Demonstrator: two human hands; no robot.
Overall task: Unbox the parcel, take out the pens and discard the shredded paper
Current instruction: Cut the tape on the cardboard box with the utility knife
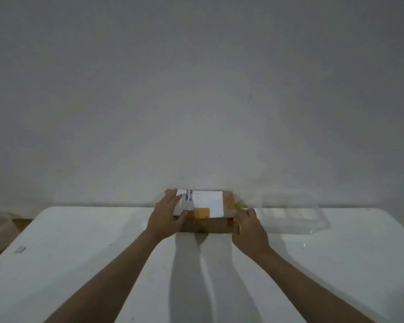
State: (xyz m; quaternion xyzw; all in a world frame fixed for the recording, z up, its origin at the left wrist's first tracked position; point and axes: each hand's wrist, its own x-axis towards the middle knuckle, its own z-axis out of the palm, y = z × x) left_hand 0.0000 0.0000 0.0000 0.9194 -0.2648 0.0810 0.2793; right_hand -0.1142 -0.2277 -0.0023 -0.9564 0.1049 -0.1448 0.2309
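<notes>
Both hands on the parcel. Left hand (167,215) lies flat and spread over the left end of the cardboard box (205,226), fingers across the top, thumb along the near top edge, pressing rather than gripping. Right hand (248,226) is closed around a yellow-green tool (238,207) at the box's right end; the tool is too blurred to name, its tip touching the top right corner area.

Box sits at the far edge of the white counter (79,264), close to the wall (196,89), flaps closed. White shipping label (208,201) with a barcode covers most of the top; glossy tape runs over the top and down the near face.

Clear plastic container (294,215) stands on the counter just right of the box, near the right hand. Pens and shredded paper not visible.
</notes>
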